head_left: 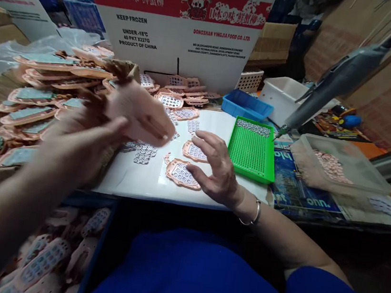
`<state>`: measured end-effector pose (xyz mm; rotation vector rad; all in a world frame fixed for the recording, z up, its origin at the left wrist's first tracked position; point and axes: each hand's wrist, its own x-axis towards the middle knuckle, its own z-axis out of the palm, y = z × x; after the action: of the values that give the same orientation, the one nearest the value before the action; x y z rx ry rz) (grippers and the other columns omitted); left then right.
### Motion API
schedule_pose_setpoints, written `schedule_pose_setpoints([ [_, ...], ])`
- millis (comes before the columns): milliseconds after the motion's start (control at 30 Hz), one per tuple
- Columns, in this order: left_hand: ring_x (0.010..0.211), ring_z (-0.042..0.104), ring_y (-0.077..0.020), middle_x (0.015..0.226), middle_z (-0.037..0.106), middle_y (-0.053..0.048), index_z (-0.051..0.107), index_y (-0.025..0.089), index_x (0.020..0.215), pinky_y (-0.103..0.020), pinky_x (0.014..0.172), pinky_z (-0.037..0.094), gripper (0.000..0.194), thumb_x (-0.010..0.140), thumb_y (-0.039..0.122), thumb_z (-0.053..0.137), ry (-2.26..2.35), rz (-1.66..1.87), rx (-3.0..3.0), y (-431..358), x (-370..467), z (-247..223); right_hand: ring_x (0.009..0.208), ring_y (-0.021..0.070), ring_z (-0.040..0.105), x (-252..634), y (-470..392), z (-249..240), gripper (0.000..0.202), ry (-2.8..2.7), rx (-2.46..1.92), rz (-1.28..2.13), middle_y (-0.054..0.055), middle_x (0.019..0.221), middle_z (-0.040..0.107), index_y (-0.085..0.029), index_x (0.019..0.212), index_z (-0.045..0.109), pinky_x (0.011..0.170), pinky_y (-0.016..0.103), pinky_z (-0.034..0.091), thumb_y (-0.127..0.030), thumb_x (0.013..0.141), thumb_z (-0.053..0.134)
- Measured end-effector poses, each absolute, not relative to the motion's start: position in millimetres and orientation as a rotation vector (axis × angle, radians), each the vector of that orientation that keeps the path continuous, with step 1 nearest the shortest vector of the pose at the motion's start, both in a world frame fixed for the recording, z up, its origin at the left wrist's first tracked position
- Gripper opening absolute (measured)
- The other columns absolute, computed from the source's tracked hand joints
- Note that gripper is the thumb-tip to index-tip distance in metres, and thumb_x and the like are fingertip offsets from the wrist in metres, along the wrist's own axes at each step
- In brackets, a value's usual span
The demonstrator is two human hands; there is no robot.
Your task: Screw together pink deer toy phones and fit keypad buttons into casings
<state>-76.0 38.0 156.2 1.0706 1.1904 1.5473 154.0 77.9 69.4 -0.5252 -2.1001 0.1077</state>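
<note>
My left hand [76,145], blurred by motion, grips a pink plastic casing [138,110] with a slot in it and brown material at its upper end. The casing is raised above the left side of the white work surface [134,177]. My right hand [219,171] hovers with fingers apart and nothing visible in it. Close to its thumb lies a pink shell with a keypad-like insert [182,172]; a similar keypad shell [195,151] lies just behind, partly hidden by the fingers. Loose grey keypad pieces [145,153] lie to the left of these shells.
Pink casings with greenish panels [33,94] are stacked at left. A blue crate [97,249] of finished-looking shells stands below. At right are a green tray [251,149] of screws, a blue bin [247,106], a hanging electric screwdriver [338,74] and a clear tub [337,167] of small pink parts.
</note>
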Motion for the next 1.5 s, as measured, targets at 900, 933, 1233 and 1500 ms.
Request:
schedule_pose_setpoints([
  [900, 0.070, 0.071, -0.0178, 0.086, 0.075, -0.007, 0.071, 0.016, 0.085, -0.027, 0.063, 0.058, 0.033, 0.060, 0.034, 0.084, 1.274, 1.371, 0.547, -19.5, -55.1, 33.1, 0.099, 0.0263, 0.057, 146.1, 96.0, 12.8, 0.054, -2.565, -0.735, 0.180, 0.015, 0.111, 0.064, -0.013, 0.123, 0.057, 0.089, 0.042, 0.047, -0.053, 0.088, 0.052],
  [933, 0.070, 0.071, -0.0177, 0.087, 0.075, -0.007, 0.071, 0.016, 0.085, -0.026, 0.063, 0.058, 0.033, 0.060, 0.034, 0.084, 1.271, 1.372, 0.548, -19.4, -54.2, 33.1, 0.099, 0.0266, 0.056, 145.0, 96.7, 10.9, 0.054, -2.575, -0.741, 0.180, 0.015, 0.112, 0.063, -0.013, 0.124, 0.057, 0.089, 0.043, 0.047, -0.053, 0.088, 0.051],
  [1233, 0.070, 0.070, -0.0163, 0.085, 0.075, -0.005, 0.070, 0.016, 0.086, -0.026, 0.064, 0.058, 0.035, 0.061, 0.035, 0.085, 1.268, 1.401, 0.547, -19.0, -52.2, 30.4, 0.109, 0.0310, 0.054, 141.0, 95.9, 0.2, 0.064, -2.702, -0.744, 0.205, 0.021, 0.121, 0.057, -0.012, 0.130, 0.052, 0.090, 0.050, 0.049, -0.055, 0.084, 0.060],
  [1500, 0.087, 0.071, -0.0238, 0.099, 0.073, -0.008, 0.066, 0.017, 0.100, -0.035, 0.075, 0.058, 0.048, 0.069, 0.053, 0.077, 1.120, 1.285, 0.686, -12.9, -17.0, 30.9, 0.119, 0.0285, 0.053, 151.7, 76.3, 16.3, 0.060, -2.430, -0.621, 0.258, 0.018, 0.129, 0.054, -0.018, 0.135, 0.047, 0.098, 0.051, 0.049, -0.056, 0.089, 0.053],
])
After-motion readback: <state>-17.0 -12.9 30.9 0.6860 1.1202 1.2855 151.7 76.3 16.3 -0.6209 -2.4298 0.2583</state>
